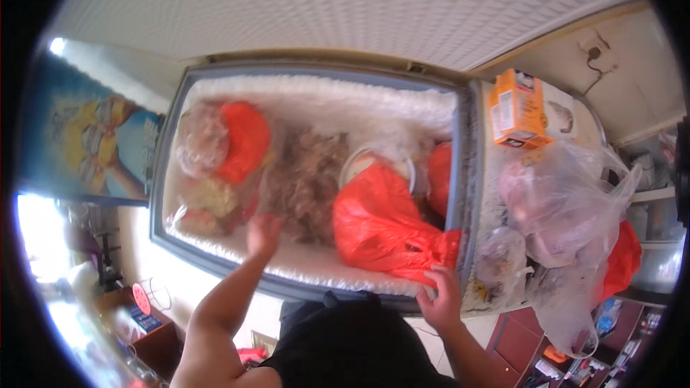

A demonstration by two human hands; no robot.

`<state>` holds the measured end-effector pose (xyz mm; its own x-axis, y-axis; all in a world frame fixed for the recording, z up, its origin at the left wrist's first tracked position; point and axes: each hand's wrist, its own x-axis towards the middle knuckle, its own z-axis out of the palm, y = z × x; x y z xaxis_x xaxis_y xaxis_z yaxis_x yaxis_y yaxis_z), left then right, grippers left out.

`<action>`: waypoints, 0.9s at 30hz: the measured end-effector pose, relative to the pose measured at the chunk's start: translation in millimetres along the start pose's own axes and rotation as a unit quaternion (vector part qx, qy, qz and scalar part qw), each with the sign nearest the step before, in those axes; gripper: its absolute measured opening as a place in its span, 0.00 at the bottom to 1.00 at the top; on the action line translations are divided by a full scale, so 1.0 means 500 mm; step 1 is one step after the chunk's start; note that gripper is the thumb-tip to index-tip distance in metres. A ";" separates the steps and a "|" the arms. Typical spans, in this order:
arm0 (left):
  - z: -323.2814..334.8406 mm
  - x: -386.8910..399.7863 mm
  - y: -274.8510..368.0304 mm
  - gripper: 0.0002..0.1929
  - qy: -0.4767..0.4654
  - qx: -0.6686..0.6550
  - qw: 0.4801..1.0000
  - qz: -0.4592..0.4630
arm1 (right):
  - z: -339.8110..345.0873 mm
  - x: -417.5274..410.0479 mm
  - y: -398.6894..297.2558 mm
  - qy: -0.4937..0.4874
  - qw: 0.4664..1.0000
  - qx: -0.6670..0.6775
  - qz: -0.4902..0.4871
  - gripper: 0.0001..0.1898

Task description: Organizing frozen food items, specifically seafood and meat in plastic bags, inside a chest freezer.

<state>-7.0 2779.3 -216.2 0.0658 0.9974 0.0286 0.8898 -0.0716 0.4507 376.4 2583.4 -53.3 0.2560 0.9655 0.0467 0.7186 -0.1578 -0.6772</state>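
Observation:
An open chest freezer (464, 172) with frost-coated walls stands in front of me. My left hand (264, 234) reaches inside near the front wall, blurred, beside a dark brown heap of frozen food (312, 188). Whether its fingers hold anything is hidden by the blur. At the front right rim, my right hand (443, 299) has thumb and fingers apart, fingertips touching the lower edge of a red plastic bag (377, 215). That bag bulges over the freezer's right part and partly covers a round white container (353, 164).
Clear-bagged food (202, 140) and another red bag (245, 140) lie at the freezer's left. The raised lid (345, 11) stands behind. On the right surface are an orange box (517, 110) and full clear plastic bags (560, 199). A shelf unit (593, 355) stands lower right.

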 end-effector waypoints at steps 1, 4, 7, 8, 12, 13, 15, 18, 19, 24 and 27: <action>-0.038 -0.013 -0.078 0.13 0.032 -0.002 0.995 -0.090 | 0.029 -0.005 -0.002 -0.013 1.000 0.000 -0.004 0.16; -0.164 -0.059 -0.270 0.16 0.100 0.131 0.960 -0.225 | 0.096 0.002 -0.033 -0.056 0.998 -0.001 -0.024 0.15; -0.232 -0.111 -0.427 0.30 0.086 0.214 0.898 -0.375 | 0.153 0.006 -0.083 -0.068 0.996 0.005 -0.050 0.14; -0.242 -0.118 -0.469 0.32 0.094 0.225 0.882 -0.404 | 0.171 0.004 -0.094 -0.070 0.996 0.003 -0.052 0.14; -0.251 -0.103 -0.574 0.40 0.053 0.175 0.796 -0.577 | 0.246 -0.010 -0.127 -0.106 0.994 -0.010 -0.039 0.14; -0.250 -0.103 -0.608 0.44 0.061 0.124 0.792 -0.595 | 0.267 -0.014 -0.140 -0.116 0.993 -0.014 -0.036 0.14; -0.237 -0.105 -0.658 0.45 0.080 -0.006 0.787 -0.612 | 0.314 -0.023 -0.164 -0.140 0.990 -0.026 -0.014 0.14; -0.249 -0.044 -0.530 0.42 0.144 -0.097 0.730 -0.661 | 0.355 -0.044 -0.164 -0.164 0.983 -0.065 0.043 0.14; -0.254 -0.037 -0.518 0.41 0.159 -0.068 0.715 -0.677 | 0.370 -0.044 -0.165 -0.178 0.980 -0.072 0.052 0.14; -0.242 -0.032 -0.529 0.38 0.148 -0.019 0.714 -0.684 | 0.406 -0.019 -0.140 -0.176 0.971 -0.120 0.108 0.15; -0.250 -0.022 -0.515 0.38 0.139 -0.017 0.706 -0.695 | 0.406 0.002 -0.055 -0.150 0.973 -0.110 0.141 0.20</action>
<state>-293.2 2787.3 -221.3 -0.9548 0.0676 -0.2896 -0.0032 0.9714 0.2373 225.7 2630.9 -183.9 0.2865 0.8897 -0.3555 0.7767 -0.4330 -0.4575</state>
